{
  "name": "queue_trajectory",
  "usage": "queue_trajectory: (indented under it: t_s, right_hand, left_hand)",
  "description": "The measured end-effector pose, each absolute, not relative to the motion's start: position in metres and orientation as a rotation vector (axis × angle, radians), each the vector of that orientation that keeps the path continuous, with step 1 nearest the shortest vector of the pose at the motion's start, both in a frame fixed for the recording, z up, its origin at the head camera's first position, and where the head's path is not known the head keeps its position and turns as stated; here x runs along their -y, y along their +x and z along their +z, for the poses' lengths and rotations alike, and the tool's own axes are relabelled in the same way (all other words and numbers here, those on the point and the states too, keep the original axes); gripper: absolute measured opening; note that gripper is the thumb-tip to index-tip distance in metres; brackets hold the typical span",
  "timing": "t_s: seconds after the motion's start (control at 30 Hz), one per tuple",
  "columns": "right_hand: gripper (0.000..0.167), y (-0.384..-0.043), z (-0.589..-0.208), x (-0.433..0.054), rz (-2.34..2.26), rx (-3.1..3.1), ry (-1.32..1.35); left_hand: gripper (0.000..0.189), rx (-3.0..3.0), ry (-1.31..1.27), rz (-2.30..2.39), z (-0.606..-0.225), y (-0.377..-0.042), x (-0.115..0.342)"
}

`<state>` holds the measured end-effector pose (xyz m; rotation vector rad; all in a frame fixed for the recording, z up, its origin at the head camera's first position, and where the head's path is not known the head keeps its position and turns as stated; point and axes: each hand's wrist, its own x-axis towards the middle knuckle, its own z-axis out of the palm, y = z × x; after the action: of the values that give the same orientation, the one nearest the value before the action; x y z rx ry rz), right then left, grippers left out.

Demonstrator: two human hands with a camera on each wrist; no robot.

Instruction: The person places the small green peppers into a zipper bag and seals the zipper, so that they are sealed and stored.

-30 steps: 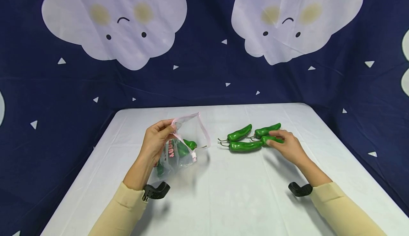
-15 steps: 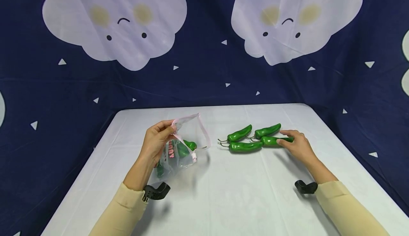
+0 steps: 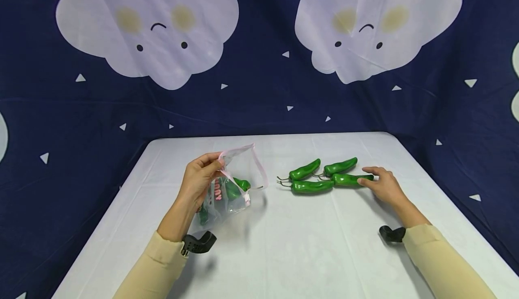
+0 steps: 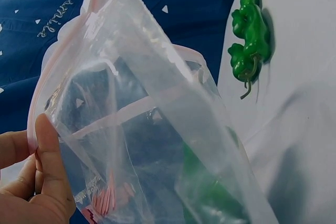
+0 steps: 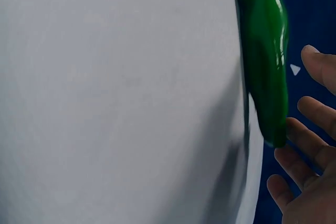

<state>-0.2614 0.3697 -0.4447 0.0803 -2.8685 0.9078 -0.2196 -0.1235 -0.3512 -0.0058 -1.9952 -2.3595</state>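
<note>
My left hand [image 3: 200, 175] pinches the pink-edged rim of a clear zip bag [image 3: 259, 166] between thumb and fingers, and the bag's mouth gapes to the right. Inside it are green peppers [image 3: 243, 184], partly blurred by the plastic. On the table, several glossy green chili peppers lie in two rows: a back left one [image 3: 305, 169], a back right one [image 3: 341, 166], a front left one [image 3: 311, 187] and a front right one [image 3: 346, 180]. My right hand [image 3: 387, 187] is at the tip of the front right pepper [image 5: 265, 61], its fingers spread and not closed round it.
A white cloth covers the table [image 3: 292, 245]. Behind it hangs a dark blue curtain [image 3: 259, 105] with cloud and triangle prints. Each wrist wears a black camera, one on the left [image 3: 199, 242] and one on the right [image 3: 392, 234].
My right hand has moved right, and the front right pepper slid right with it, then stayed put as the fingers loosened. The left hand and bag hold still.
</note>
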Motion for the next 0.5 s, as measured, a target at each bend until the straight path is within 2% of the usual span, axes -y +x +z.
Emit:
queue_trajectory:
  t_s: [0.5]
  right_hand:
    - [0.058,-0.2592,-0.4515,-0.3781,0.909,2.952,0.054]
  left_hand:
    - [0.029,2.014,0.006,-2.346,-0.3507,-0.2187,0.1211]
